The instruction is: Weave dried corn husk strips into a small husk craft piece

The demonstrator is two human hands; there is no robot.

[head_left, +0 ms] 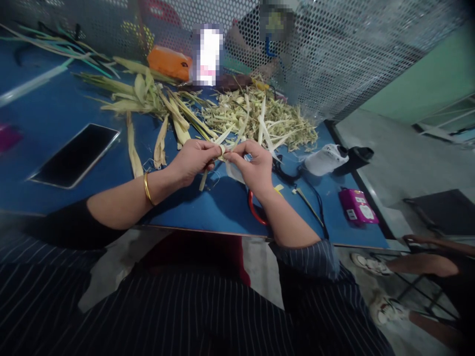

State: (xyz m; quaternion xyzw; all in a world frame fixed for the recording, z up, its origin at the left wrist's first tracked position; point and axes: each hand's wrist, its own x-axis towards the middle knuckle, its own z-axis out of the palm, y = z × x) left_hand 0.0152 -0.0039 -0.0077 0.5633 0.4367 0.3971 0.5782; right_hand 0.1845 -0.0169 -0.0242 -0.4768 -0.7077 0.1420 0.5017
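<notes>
Over the blue table, my left hand (196, 160) and my right hand (256, 165) meet, thumbs and fingers pinched together. Between their fingertips is a pale corn husk strip (222, 150), which appears curled around at the left fingertips. A narrow husk end (203, 180) hangs below my left hand. Just behind the hands lies a heap of shredded corn husk (252, 116), with a few longer white strips (262, 123) on top. Partly hidden under my right wrist is a red loop-shaped handle (256, 210); its tool cannot be made out.
Whole dried husks (137, 94) lie at the back left, near a dark phone (76, 155) and an orange packet (169, 63). Right of my hands are a white thread spool (326, 159), a black spool (354, 159) and a purple packet (358, 206). Perforated mesh (334, 49) stands behind; someone sits at right.
</notes>
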